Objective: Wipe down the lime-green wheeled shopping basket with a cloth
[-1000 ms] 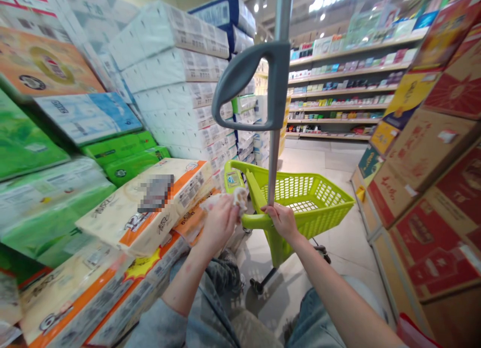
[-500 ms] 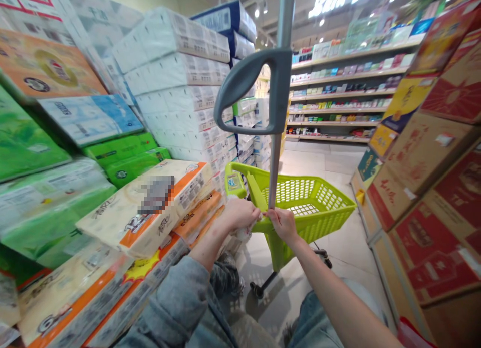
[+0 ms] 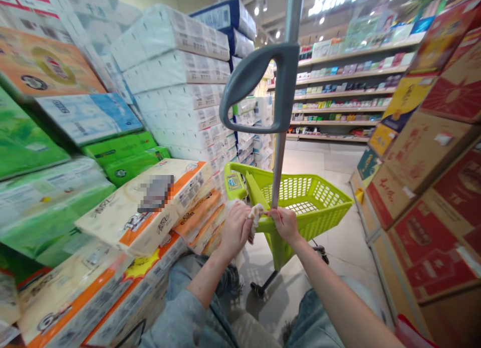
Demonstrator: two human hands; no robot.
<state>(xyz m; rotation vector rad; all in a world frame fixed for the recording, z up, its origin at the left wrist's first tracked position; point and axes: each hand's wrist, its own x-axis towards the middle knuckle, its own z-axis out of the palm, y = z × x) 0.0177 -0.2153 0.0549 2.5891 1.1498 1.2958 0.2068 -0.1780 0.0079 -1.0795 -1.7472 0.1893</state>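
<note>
A lime-green shopping basket cart (image 3: pixel 311 222) with perforated walls stands in front of me on small casters. My left hand (image 3: pixel 237 225) is closed on a crumpled whitish cloth with tan patches (image 3: pixel 256 215), held against the near left rim of the basket. My right hand (image 3: pixel 286 223) is wrapped round the near rim, right beside the foot of the metal pole (image 3: pixel 280 172); its fingertips are partly hidden. Higher on the pole sits a grey loop handle (image 3: pixel 287 87), which neither hand touches.
Packs of tissues (image 3: pixel 146 207) are piled close on my left, with a tall stack of white packs (image 3: pixel 180 77) behind. Cardboard cartons (image 3: pixel 428 157) line the right side. Stocked shelves (image 3: pixel 338 92) stand at the back beyond the tiled floor (image 3: pixel 319 160).
My left hand has turned, and more of the cloth now shows at its right side. The pole and its grey handle have tilted slightly to the right. My right hand keeps its hold.
</note>
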